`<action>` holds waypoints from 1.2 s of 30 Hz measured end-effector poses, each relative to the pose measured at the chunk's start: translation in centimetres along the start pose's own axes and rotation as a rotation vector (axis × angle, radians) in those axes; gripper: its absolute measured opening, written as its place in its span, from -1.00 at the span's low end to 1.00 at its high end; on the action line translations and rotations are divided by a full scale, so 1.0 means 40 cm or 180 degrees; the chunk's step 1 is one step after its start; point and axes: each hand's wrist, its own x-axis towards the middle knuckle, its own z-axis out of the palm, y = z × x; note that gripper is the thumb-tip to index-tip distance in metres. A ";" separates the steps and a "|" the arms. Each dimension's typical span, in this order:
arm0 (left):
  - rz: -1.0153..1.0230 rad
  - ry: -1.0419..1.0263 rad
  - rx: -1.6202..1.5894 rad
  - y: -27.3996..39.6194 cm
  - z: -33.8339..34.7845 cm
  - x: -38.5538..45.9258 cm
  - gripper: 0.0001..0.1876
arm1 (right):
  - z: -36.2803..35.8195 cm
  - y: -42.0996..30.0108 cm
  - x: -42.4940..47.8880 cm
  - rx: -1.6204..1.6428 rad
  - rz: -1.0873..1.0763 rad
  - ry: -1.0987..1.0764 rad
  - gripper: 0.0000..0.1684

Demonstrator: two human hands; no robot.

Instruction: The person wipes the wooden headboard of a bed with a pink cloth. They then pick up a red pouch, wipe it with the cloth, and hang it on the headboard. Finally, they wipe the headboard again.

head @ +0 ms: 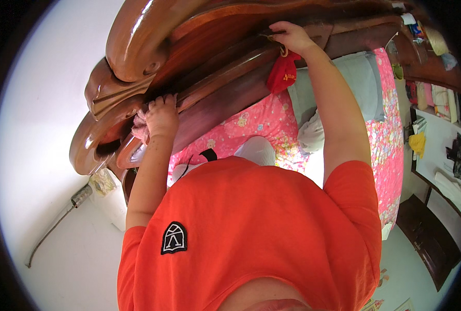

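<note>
My left hand grips a bunched pink cloth and presses it to the carved edge of a glossy brown wooden headboard. Farther along the same headboard, my right hand is at its upper ledge, with thumb and fingers around something small and gold-coloured. Just below that hand hangs a red fabric pouch with yellow decoration, with a tan ring at its top. The pouch lies against the headboard's front face, above the bed. My fingertips partly hide how its cord is held.
Under me is a bed with a pink floral sheet, a grey-green pillow and a crumpled pale cloth. A white wall is on the left. Shelves with folded clothes and a dark wooden cabinet stand at right.
</note>
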 end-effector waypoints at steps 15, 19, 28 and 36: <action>0.0053 -0.0199 -0.0038 -0.014 0.008 0.030 -0.79 | 0.186 0.191 -0.262 0.0532 0.1288 0.0810 -0.22; 0.0090 -0.0098 0.0148 -0.030 0.043 0.021 -0.75 | 0.180 0.103 -0.244 0.0015 0.1559 0.0676 -0.31; 0.0181 -0.0183 0.0009 -0.042 0.041 0.034 -0.76 | 0.158 0.068 -0.205 -0.1635 0.1695 0.0944 -0.59; 0.0286 0.0311 0.0055 -0.002 0.028 -0.026 -0.72 | 0.166 0.167 -0.271 -0.1837 0.1983 0.0416 -0.47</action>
